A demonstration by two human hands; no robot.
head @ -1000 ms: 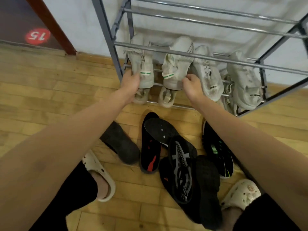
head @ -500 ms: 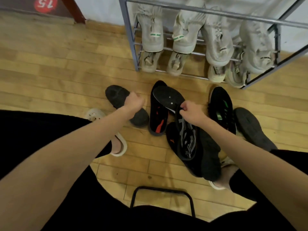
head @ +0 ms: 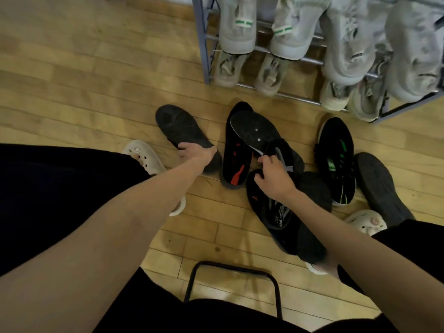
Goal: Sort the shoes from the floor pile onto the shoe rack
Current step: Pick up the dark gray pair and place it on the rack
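Both hands have dropped from the shoe rack (head: 203, 39), where pale sneakers (head: 236, 22) sit, to the black shoe pile (head: 283, 188) on the wooden floor (head: 72, 75). Left hand (head: 195, 153) grasps an overturned dark shoe (head: 179, 127) lying sole-up; right hand (head: 272, 177) pinches the heel of a grey-patterned shoe (head: 286, 152).

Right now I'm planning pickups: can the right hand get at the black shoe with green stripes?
Probably yes: the green-striped shoe lies uncovered just beside the right hand, but that hand grips another shoe.
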